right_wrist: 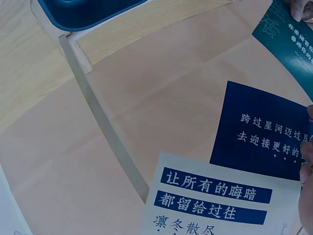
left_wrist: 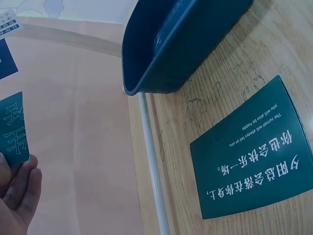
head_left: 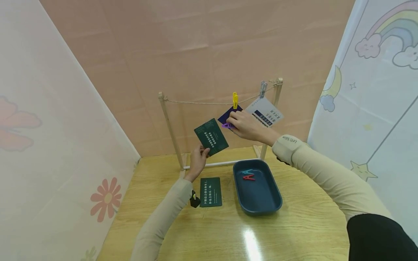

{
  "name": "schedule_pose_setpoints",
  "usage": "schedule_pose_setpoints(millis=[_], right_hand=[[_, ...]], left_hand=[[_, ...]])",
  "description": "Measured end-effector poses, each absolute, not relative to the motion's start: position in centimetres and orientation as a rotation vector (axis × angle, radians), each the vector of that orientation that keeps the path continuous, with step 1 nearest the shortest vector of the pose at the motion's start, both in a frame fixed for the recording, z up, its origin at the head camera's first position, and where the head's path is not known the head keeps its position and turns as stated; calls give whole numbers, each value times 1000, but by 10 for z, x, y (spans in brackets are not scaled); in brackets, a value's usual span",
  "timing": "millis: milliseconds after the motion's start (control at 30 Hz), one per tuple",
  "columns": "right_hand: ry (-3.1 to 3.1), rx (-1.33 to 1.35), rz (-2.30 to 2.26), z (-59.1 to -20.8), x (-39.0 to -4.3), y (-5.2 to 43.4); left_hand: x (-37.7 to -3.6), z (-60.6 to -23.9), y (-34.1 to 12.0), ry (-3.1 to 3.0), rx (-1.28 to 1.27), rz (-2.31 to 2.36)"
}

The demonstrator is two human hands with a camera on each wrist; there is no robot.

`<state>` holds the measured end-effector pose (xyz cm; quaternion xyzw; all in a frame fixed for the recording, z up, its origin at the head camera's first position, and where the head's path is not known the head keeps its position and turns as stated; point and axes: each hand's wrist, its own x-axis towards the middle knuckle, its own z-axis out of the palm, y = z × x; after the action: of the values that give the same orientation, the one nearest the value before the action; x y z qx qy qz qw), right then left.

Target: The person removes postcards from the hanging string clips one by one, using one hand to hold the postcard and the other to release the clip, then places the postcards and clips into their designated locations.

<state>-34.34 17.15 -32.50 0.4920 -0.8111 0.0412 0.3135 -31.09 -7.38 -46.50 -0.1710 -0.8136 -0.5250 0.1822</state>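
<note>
Here the person works at a small wooden rack with a twine line (head_left: 199, 103) strung between its two posts, and everything sits relative to that line. The left hand (head_left: 198, 159) pinches a dark green printed card (head_left: 211, 137) by its lower corner and holds it up just below the middle of the line, tilted, not yet touching the twine. The right hand (head_left: 244, 125) is curled round a purple plastic clothes peg (head_left: 226, 125), just below the line and beside a navy blue card (head_left: 228, 115) that already hangs there from a yellow peg (head_left: 235, 100). Further along the line, near its right post, a white card with blue bars (head_left: 265, 112) hangs from a grey peg (head_left: 263, 88).

Below the line, on the wooden table (head_left: 294, 232), lies a second dark green card (head_left: 210, 192), and next to it stands a dark blue oblong plastic tray (head_left: 261, 206) holding a red peg (head_left: 248, 177) and a blue one (head_left: 247, 171).

The step in hand seems to be hanging the third card. The next move likely calls for lifting the green card's top edge to the twine in the free stretch left of the navy card, then squeezing the purple peg open and closing it over both card and twine.
</note>
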Motion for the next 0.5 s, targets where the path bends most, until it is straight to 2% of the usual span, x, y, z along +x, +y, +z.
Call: schedule_pose_setpoints(millis=[500], right_hand=[[-2200,1299,125,-334,-340,175]], left_hand=[[-308,-468,-80,-2314,-512,-1488]])
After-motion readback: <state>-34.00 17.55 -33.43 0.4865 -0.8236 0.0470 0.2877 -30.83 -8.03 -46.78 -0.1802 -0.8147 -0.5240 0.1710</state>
